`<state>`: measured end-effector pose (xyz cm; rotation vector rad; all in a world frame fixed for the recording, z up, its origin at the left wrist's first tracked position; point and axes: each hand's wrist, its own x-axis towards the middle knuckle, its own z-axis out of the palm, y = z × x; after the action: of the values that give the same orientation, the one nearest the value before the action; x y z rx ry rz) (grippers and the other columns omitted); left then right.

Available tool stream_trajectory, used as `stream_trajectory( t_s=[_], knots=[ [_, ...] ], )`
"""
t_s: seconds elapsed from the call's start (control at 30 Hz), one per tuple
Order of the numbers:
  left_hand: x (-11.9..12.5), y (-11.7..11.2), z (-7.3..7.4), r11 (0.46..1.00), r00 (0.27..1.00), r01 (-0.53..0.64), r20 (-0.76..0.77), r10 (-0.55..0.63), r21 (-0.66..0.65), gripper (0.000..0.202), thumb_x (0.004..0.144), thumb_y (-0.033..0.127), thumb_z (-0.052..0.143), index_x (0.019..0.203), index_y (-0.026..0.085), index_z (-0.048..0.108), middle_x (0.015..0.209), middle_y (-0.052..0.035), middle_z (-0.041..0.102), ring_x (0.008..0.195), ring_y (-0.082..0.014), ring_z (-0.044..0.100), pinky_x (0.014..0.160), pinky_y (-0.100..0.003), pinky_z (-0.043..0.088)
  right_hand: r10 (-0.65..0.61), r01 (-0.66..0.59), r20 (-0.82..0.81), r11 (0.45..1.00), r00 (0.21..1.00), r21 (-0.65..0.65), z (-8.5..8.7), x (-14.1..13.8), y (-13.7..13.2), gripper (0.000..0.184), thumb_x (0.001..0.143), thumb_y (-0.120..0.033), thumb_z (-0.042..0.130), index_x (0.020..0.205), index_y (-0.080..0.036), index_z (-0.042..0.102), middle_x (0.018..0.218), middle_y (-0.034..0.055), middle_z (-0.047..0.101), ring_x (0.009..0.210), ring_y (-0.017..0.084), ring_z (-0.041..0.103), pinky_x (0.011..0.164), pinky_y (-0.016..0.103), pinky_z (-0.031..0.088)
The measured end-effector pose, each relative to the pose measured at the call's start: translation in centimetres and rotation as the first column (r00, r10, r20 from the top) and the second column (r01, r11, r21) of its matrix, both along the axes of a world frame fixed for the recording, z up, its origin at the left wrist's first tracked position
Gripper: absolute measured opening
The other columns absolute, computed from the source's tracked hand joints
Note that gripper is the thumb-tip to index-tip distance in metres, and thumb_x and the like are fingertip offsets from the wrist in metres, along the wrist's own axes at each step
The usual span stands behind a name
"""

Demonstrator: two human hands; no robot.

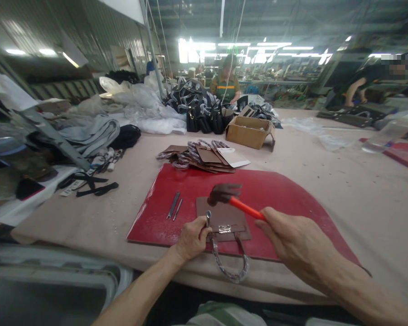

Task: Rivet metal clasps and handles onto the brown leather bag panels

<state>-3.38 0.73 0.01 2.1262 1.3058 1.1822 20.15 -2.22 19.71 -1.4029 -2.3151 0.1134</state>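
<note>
My right hand [285,231] grips the orange handle of a claw hammer [224,194], whose dark head hangs above a brown bag panel [221,213]. Between the fingers of my left hand [192,237] stands a short metal punch [208,218], held upright at the panel's left part; its lower end is hidden by my fingers. A plastic-wrapped handle [231,274] is joined to the panel near a shiny metal clasp [224,228] and droops over the table's front edge. The panel lies on a red board [275,190].
Two slim metal tools [175,208] lie on the board, left of the panel. Behind it are stacked brown bag panels [207,156], a cardboard box [250,131] and black bags [207,117]. Black straps [97,184] lie at left. Co-workers [226,83] are at the back and far right.
</note>
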Motion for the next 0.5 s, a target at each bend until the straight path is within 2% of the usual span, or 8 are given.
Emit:
stream_trajectory(
  t_s=[0.07,0.13,0.23,0.27,0.33,0.4,0.5],
  knots=[
    [0.0,0.0,0.0,1.0,1.0,-0.005,0.001,0.005,-0.002,0.014,0.09,0.016,0.052,0.101,0.021,0.06,0.094,-0.0071,0.072,0.09,-0.0211,0.072,0.082,-0.031,0.057,-0.071,0.086,-0.164,0.992,0.984,0.091,0.5,-0.2,-0.3,0.024,0.096,-0.039,0.042,0.076,-0.027,0.043,0.052,-0.0037,0.046,0.04,0.013,0.037,0.048,0.03,0.022],
    [0.0,0.0,0.0,1.0,1.0,-0.008,-0.001,0.008,-0.006,0.014,0.09,0.017,0.052,0.101,0.021,0.06,0.092,-0.0066,0.072,0.089,-0.0205,0.072,0.081,-0.031,0.057,-0.073,0.101,-0.246,0.989,0.967,0.105,0.3,-0.5,-0.6,0.022,0.097,-0.038,0.039,0.079,-0.027,0.044,0.053,-0.0033,0.048,0.041,0.014,0.041,0.048,0.029,0.025],
    [-0.1,0.0,0.1,1.0,1.0,-0.013,-0.014,0.013,-0.006,0.013,0.091,0.018,0.052,0.099,0.021,0.061,0.089,-0.0065,0.072,0.086,-0.0206,0.072,0.078,-0.03,0.057,0.001,-0.005,-0.072,0.998,0.997,-0.056,-1.2,-0.2,-0.8,0.024,0.094,-0.037,0.04,0.073,-0.027,0.041,0.05,-0.0025,0.047,0.039,0.014,0.038,0.047,0.031,0.017],
    [-0.1,-0.1,0.2,1.0,1.0,-0.012,-0.015,0.012,-0.004,0.012,0.091,0.018,0.052,0.099,0.021,0.061,0.089,-0.0067,0.072,0.086,-0.0207,0.072,0.078,-0.03,0.057,0.004,-0.005,-0.007,0.993,1.0,-0.12,-1.8,0.1,-0.7,0.025,0.093,-0.038,0.041,0.071,-0.027,0.039,0.049,-0.0024,0.047,0.039,0.015,0.036,0.048,0.032,0.016],
    [-0.2,-0.1,0.3,1.0,1.0,-0.003,-0.015,0.003,-0.004,0.013,0.091,0.018,0.052,0.099,0.021,0.061,0.09,-0.0071,0.072,0.086,-0.0208,0.072,0.079,-0.031,0.057,-0.063,0.068,0.031,0.979,0.998,-0.19,-3.0,1.2,-0.4,0.026,0.093,-0.042,0.04,0.071,-0.027,0.04,0.05,-0.0027,0.046,0.041,0.014,0.036,0.05,0.032,0.017],
    [-0.2,-0.1,0.3,1.0,1.0,0.003,-0.011,-0.004,-0.006,0.013,0.091,0.018,0.052,0.1,0.021,0.061,0.092,-0.0076,0.073,0.088,-0.0209,0.072,0.082,-0.032,0.057,-0.155,0.146,-0.013,0.955,0.988,-0.259,-4.4,2.7,0.1,0.029,0.094,-0.046,0.038,0.072,-0.026,0.04,0.052,-0.0032,0.046,0.044,0.014,0.037,0.051,0.03,0.021],
    [-0.3,-0.1,0.4,1.0,1.0,0.0,-0.008,0.0,-0.013,0.014,0.092,0.019,0.052,0.102,0.021,0.062,0.094,-0.0072,0.073,0.089,-0.0205,0.072,0.084,-0.032,0.058,-0.275,0.231,-0.048,0.88,0.96,-0.415,-7.6,5.2,0.9,0.032,0.093,-0.047,0.037,0.069,-0.026,0.04,0.053,-0.0026,0.048,0.048,0.015,0.043,0.051,0.028,0.028]
  ],
)
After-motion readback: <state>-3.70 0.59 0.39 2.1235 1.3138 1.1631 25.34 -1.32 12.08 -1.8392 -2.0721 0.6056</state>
